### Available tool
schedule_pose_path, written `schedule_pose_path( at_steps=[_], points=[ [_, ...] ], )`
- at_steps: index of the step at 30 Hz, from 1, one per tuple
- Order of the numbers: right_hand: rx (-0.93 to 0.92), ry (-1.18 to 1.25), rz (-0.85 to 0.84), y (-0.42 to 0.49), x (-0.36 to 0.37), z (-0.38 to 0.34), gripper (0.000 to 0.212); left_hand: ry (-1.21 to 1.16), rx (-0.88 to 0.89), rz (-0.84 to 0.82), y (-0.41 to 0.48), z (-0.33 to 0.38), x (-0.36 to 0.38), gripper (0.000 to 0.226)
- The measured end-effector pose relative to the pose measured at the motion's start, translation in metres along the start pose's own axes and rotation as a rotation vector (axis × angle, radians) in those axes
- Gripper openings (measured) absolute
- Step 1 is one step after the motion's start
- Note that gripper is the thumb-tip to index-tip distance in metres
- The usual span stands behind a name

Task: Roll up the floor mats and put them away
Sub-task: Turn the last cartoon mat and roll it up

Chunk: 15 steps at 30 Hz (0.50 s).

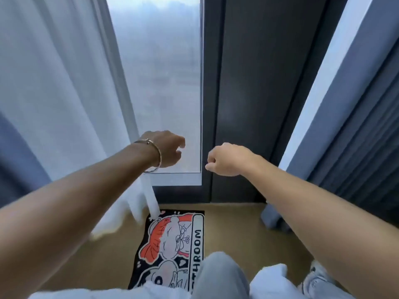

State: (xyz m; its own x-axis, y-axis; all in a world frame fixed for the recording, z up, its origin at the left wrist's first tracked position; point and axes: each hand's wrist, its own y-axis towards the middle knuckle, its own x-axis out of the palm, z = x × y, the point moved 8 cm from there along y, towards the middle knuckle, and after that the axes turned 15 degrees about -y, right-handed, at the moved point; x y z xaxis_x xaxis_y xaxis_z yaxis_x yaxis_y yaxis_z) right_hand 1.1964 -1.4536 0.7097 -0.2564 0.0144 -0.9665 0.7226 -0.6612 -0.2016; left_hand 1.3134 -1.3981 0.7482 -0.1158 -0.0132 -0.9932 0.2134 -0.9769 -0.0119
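Over unrolled floor mat [170, 244], left hand [166, 149] relaxed, right hand [226, 159] curled, both empty

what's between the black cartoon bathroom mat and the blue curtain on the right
Only bare tan floor between the black cartoon floor mat and the grey-blue fabric curtain, seen in the head view.

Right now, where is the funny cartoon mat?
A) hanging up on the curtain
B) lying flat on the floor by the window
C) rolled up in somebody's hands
B: the mat lies unrolled on the floor below the window, and the left hand and right hand hold nothing.
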Motion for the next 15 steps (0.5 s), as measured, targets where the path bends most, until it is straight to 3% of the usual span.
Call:
schedule_pose_path(
  at_steps=[6, 15],
  points=[
    [0.028, 0.083, 0.084, 0.025, -0.038, -0.008, 0.032, -0.056, -0.058, 0.077, 0.012, -0.039, -0.01, 0.035],
    [0.106, 0.151, -0.178, 0.058, 0.123, 0.08, 0.03, -0.095, 0.079, -0.165, 0.091, 0.035, 0.135, 0.031]
  ],
)
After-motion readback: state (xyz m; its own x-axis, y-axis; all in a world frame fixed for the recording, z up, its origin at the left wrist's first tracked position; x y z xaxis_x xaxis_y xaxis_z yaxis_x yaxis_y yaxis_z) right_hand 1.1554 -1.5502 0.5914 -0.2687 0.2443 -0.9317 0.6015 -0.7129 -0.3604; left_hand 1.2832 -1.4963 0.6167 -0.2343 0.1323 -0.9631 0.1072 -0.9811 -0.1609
